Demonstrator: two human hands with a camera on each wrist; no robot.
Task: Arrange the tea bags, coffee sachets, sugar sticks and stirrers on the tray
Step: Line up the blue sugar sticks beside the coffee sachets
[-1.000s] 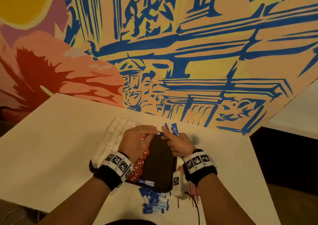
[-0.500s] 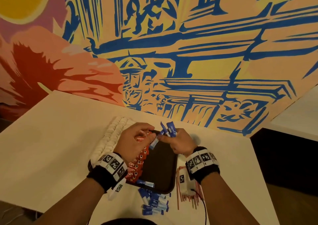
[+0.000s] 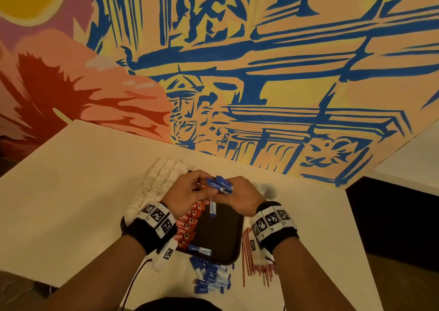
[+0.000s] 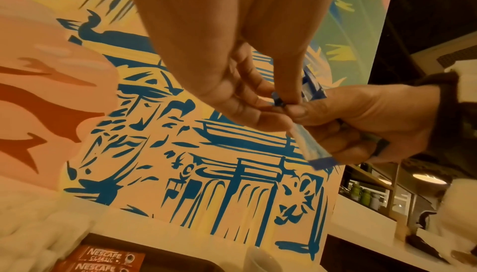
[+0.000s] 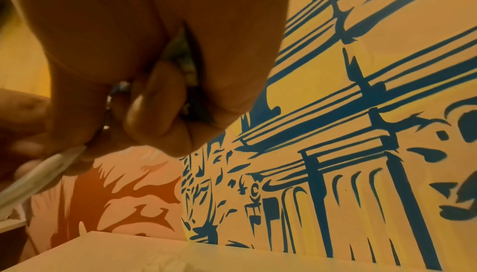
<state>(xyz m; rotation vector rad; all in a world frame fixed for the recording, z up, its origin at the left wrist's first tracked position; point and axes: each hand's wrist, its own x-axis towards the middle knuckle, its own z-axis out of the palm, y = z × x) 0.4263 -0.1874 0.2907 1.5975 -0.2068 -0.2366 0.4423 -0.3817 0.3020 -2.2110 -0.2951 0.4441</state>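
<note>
Both hands hover over the far end of the dark tray (image 3: 223, 241). My right hand (image 3: 228, 195) grips a bunch of blue sugar sticks (image 3: 222, 184). My left hand (image 3: 209, 191) pinches the top of one sugar stick (image 3: 213, 209), which hangs down over the tray; the right thumb touches the same stick (image 4: 309, 145). Red coffee sachets (image 3: 187, 225) overlap in a row along the tray's left side. One more sugar stick (image 3: 200, 250) lies at the tray's near edge. White tea bags (image 3: 161, 182) lie in a row on the table, left of the tray.
A loose pile of blue sugar sticks (image 3: 210, 275) lies on the white table in front of the tray. Red stirrers (image 3: 257, 260) lie to the tray's right, partly under my right wrist. A painted wall stands close behind the table; the table's edge drops off at the right.
Both hands have risen from the tray's far edge. The left hand has drawn one sugar stick out of the right hand's bunch, and it now hangs downward.
</note>
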